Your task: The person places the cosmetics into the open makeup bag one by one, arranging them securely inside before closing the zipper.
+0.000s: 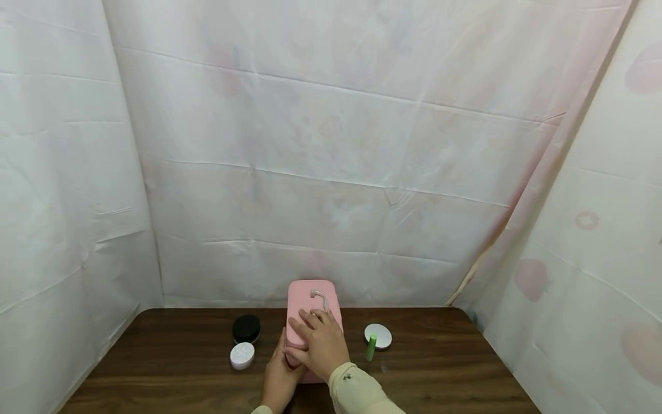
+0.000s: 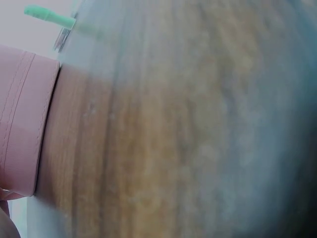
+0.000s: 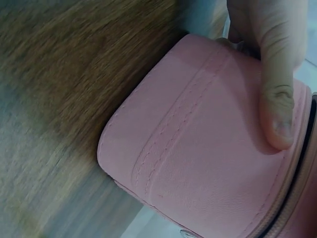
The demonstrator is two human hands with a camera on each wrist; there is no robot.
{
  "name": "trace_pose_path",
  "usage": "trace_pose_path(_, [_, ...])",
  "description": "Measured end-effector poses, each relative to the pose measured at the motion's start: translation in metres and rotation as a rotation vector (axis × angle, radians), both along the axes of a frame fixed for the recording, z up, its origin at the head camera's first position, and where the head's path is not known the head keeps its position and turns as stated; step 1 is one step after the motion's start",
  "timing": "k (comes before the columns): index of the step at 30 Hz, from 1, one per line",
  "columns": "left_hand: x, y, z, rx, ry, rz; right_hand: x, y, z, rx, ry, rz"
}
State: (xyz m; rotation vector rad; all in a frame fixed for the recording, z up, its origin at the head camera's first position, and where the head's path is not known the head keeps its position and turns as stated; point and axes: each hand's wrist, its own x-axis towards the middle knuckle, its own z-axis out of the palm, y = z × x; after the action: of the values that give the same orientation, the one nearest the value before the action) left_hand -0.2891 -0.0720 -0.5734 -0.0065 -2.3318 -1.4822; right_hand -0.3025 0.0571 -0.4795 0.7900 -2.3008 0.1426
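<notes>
A pink zippered case [image 1: 312, 286] stands on the wooden table, with a looped handle [image 1: 319, 296] on its top. My left hand [image 1: 281, 376] grips its near left corner. Across the lid lies my right hand [image 1: 323, 343], fingers spread and straight, its thumb reaching to the near edge. In the right wrist view, a thumb [image 3: 278, 104] presses the stitched side wall [image 3: 198, 134], just beside the zipper [image 3: 290, 183], where a dark line runs along the teeth. The left wrist view catches only one stitched end of the pink case [image 2: 29, 114].
Left of the case sit a black round container [image 1: 246, 329] and a white round container [image 1: 242, 356]. To its right are a white round disc [image 1: 381, 335] and a slim green tube [image 1: 371, 348], standing upright. Pale patterned sheeting [image 1: 320, 144] hangs behind the table [image 1: 176, 356].
</notes>
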Motion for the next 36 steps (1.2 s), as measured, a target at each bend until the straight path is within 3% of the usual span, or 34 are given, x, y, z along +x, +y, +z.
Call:
trace_pose_path(18, [-0.002, 0.004, 0.001, 0.004, -0.016, 0.012, -0.001, 0.008, 0.005, -0.210, 0.010, 0.029])
trace_pose_path(36, [-0.003, 0.007, 0.002, 0.035, -0.008, 0.008, 0.000, 0.018, 0.004, -0.518, -0.034, 0.098])
